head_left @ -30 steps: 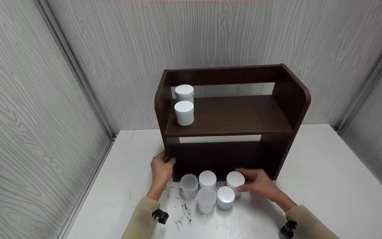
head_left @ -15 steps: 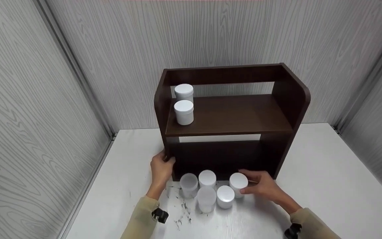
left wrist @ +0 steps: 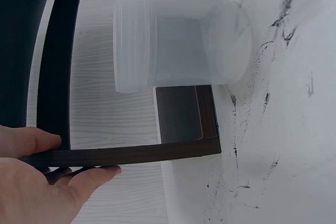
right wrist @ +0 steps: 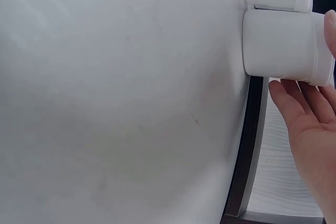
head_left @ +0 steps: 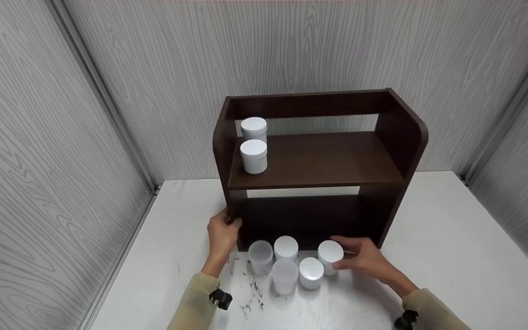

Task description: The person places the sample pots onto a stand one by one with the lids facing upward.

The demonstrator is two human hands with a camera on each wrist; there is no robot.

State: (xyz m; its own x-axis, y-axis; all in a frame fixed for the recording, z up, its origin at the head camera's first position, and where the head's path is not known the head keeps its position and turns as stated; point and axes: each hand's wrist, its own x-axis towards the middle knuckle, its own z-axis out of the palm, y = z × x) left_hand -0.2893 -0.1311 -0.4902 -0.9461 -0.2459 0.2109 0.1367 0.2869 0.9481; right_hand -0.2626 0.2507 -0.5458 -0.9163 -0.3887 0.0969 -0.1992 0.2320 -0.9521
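Note:
My left hand (head_left: 222,233) grips the lower left side panel of a dark brown two-tier shelf (head_left: 319,160). The left wrist view shows the thumb on one face of that panel (left wrist: 131,154) and fingers on the other. My right hand (head_left: 365,259) holds a white lidded jar (head_left: 331,256) at the right of a group in front of the shelf. In the right wrist view the thumb and fingers lie on opposite sides of this jar (right wrist: 281,43), whose base is at the tabletop. Beside it stands a shorter white jar (head_left: 311,273).
Another white jar (head_left: 286,248) and two translucent jars, one at the left (head_left: 261,256) and one in front (head_left: 285,277), complete the group. Two white jars stand on the upper tier's left, a rear jar (head_left: 254,128) and a front jar (head_left: 254,156). Dark scuffs mark the white tabletop (head_left: 186,215).
My right hand has shifted the white jar slightly right and toward me, then stayed almost still. My left hand keeps its grip on the shelf's side panel.

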